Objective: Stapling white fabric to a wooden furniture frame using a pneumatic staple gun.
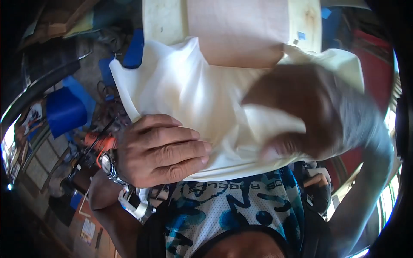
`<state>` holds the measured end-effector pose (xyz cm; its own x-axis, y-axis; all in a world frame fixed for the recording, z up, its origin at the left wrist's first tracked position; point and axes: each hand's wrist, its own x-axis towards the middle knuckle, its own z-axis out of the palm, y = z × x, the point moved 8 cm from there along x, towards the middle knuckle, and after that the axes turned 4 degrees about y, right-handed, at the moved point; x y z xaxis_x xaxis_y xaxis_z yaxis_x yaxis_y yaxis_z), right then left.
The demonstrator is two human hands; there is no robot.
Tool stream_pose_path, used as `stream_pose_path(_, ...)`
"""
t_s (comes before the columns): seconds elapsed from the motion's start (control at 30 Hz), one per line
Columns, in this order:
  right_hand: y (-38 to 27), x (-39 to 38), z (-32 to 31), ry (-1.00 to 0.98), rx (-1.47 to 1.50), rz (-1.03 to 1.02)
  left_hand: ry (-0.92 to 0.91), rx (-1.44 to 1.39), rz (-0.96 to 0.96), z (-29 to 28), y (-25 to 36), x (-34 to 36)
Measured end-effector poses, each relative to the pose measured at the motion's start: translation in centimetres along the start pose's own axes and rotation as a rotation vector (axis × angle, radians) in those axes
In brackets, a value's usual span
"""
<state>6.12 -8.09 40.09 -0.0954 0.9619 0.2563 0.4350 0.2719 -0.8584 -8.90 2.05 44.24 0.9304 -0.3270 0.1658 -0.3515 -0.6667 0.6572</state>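
A cream cloth (180, 86), wrinkled and raised in folds, lies across the near end of a pale board with a pinkish-tan panel (238, 32). My left hand (165, 150) is open and flat on the cloth at its lower left, fingers pointing right; a wristwatch circles that wrist. My right hand (301, 112) is over the right half of the cloth, smeared by motion, its thumb low and its other fingers higher, so whether it grips the cloth is unclear. My patterned jersey shows just below the cloth's near edge.
Blue objects (66, 112), an orange item (97, 139) and dark clutter fill the space at left. A wooden surface (86, 215) with small things lies at lower left. A red surface (372, 73) runs along the right, beside bright slatted openings.
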Motion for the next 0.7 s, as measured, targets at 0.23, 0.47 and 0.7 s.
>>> stream_pose_path(0.23, -9.4, -4.8, 3.7, 0.368, -0.486, 0.48, 0.119, -0.143, 0.03, 0.1, -0.4, 0.3)
stream_pose_path(0.47, -10.3, -4.2, 6.4, 0.47, -0.606, 0.361, 0.16, 0.031, 0.086, 1.0, 1.2, 0.2)
stream_pose_path(0.7, -10.0, -5.4, 6.8, 0.535, -0.504, 0.343, 0.006, 0.156, 0.191, 2.9, 2.5, 2.0)
